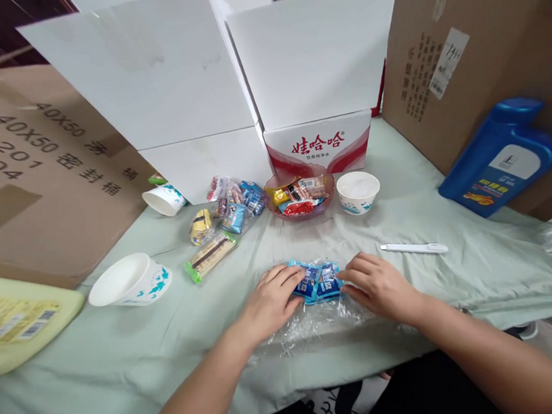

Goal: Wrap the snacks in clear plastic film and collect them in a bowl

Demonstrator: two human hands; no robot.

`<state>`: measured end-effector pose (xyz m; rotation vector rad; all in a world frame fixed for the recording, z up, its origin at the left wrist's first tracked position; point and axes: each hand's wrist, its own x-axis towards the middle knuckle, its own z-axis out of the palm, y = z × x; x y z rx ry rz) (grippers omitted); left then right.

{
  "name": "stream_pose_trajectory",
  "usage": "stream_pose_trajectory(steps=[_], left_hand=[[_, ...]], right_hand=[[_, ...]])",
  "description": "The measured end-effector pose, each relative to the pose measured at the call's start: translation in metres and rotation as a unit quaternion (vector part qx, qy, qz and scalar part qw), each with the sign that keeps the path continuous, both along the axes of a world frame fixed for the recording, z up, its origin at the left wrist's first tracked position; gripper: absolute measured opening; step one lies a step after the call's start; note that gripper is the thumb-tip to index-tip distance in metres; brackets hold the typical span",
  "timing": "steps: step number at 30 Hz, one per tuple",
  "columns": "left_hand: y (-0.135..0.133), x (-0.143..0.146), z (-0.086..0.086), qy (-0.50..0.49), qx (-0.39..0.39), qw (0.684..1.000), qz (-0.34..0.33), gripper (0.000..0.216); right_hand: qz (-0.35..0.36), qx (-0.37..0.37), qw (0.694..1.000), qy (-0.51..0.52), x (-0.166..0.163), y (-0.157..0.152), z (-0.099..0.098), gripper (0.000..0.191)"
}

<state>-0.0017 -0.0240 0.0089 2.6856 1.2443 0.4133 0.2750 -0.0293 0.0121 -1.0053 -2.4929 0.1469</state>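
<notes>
Two small blue snack packets (317, 282) lie side by side, edges touching, on a crumpled sheet of clear plastic film (295, 334) near the front of the table. My left hand (272, 298) has its fingers and thumb closed about the left end of the packets. From the other side, the curled fingers of my right hand (377, 286) grip the right end; its thumb is mostly hidden. Beyond my right hand lies a white utility knife (415, 247). A long wafer-like snack in a clear and green wrapper (211, 256) rests to the left of the packets.
A pink glass bowl (299, 212) holds several wrapped snacks, with a loose snack pile (233, 207) beside it. Paper cups stand at right (357, 192) and lie at left (150, 283). White boxes (309, 64), cartons, a blue bottle (501, 160) and a yellow bottle (17, 327) surround the tabletop.
</notes>
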Motion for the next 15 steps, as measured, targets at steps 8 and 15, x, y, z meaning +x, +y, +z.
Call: stream_pose_trajectory(steps=[8,15], left_hand=[[-0.007,0.012,-0.004,-0.027,-0.037,0.999,0.007,0.058],[-0.004,0.011,0.001,0.066,-0.041,0.993,0.085,0.071]], right_hand=[[0.057,-0.014,0.997,-0.048,-0.026,-0.009,-0.01,0.052],[-0.191,0.036,0.977,-0.087,0.007,0.007,0.008,0.023]])
